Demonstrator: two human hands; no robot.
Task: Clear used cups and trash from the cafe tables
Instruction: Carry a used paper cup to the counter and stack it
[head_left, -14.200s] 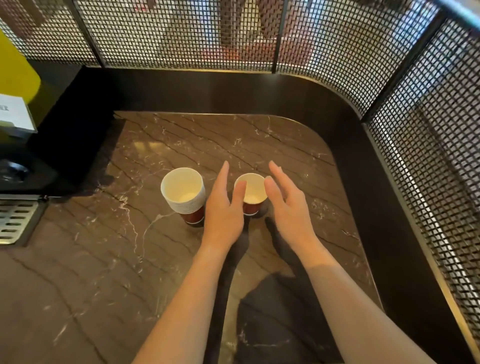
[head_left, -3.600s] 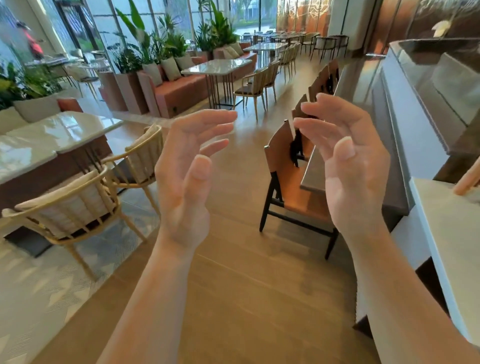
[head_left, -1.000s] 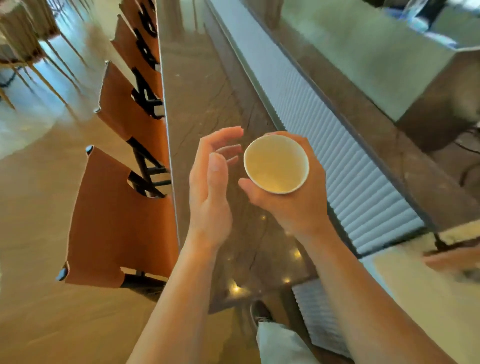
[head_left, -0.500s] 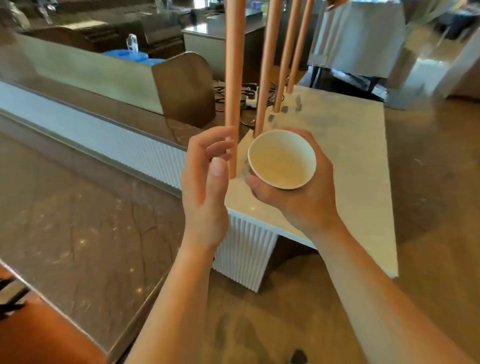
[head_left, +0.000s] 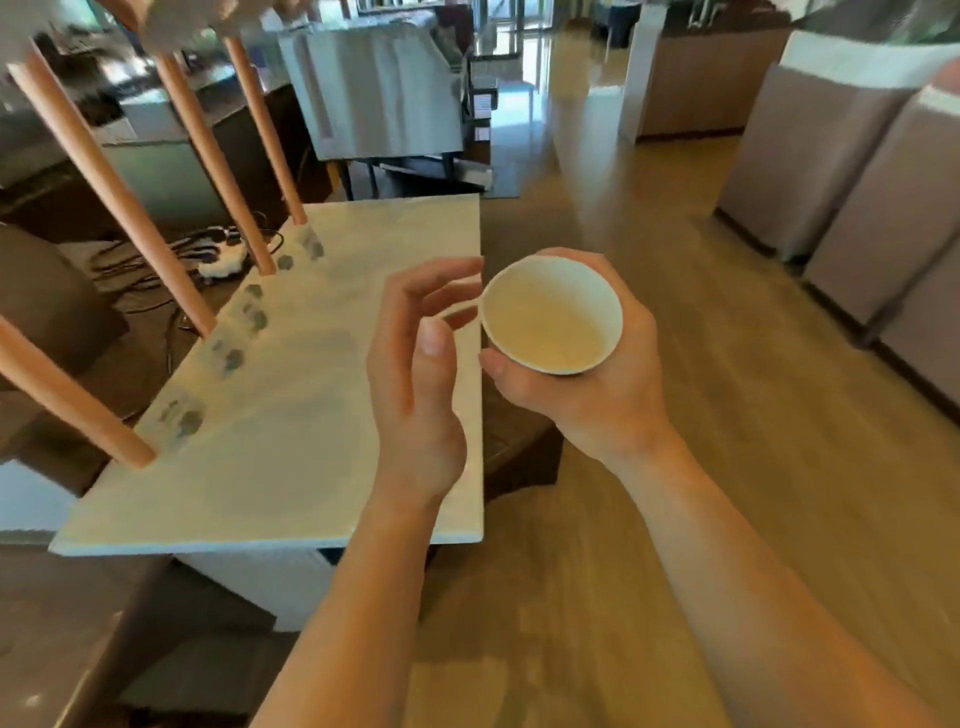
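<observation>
Your right grip (head_left: 587, 405) is wrapped round the paper cup (head_left: 550, 314): fingers curled under & behind it, thumb on the near-left side just below the rim. Cup's upright, mouth up, white rim, pale cream inside; can't tell if there's any liquid in it. It's held in the air at chest level, w/ the wood floor (head_left: 737, 441) behind it, just past the right edge of the white counter (head_left: 291, 415), not resting on anything.

Your left grip (head_left: 415, 384) holds nothing. It's narrow-ish: fingers loosely curled, thumb up, palm turned toward the cup. Its fingertips sit right beside the cup's left rim; can't tell if they touch it. That hand is in front of the counter's right edge.

Other stuff around you:
- Round wooden poles (head_left: 104, 171) slant up from the counter's left side, w/ grey smudgy marks on the top near their bases.
- Cables & a white power strip (head_left: 223, 260) lie on the dark surface behind the poles.
- A steel unit (head_left: 379, 93) stands past the counter's far end, blurred.
- Tall brownish cabinets (head_left: 857, 208) w/ white tops line the right side, well apart from both hands.
</observation>
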